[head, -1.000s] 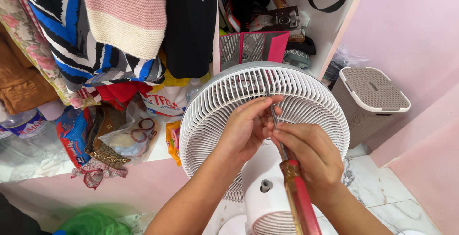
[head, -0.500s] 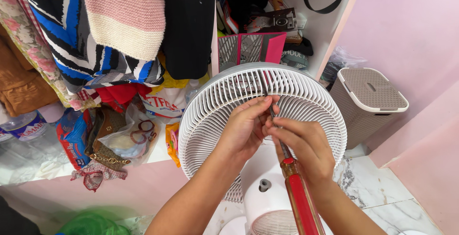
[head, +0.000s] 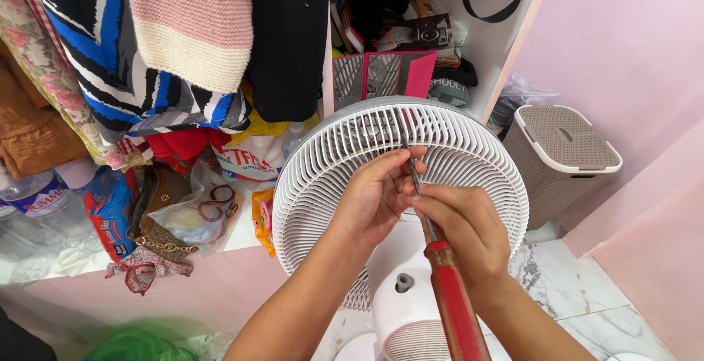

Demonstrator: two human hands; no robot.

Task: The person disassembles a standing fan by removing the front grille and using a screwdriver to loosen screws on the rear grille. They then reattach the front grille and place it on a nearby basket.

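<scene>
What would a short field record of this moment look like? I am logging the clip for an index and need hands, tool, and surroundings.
left hand: fingertips pinch the thin metal shaft of the screwdriver near its tip, in front of the grille
right hand: wrapped around the shaft just above the handle
tool: long screwdriver with red handle, tip pointing up at the grille
worked thing: round white plastic fan grille on a white fan body
right side: grey-brown lidded plastic bin by the pink wall
left side: hanging striped clothes, packets on a shelf
</scene>
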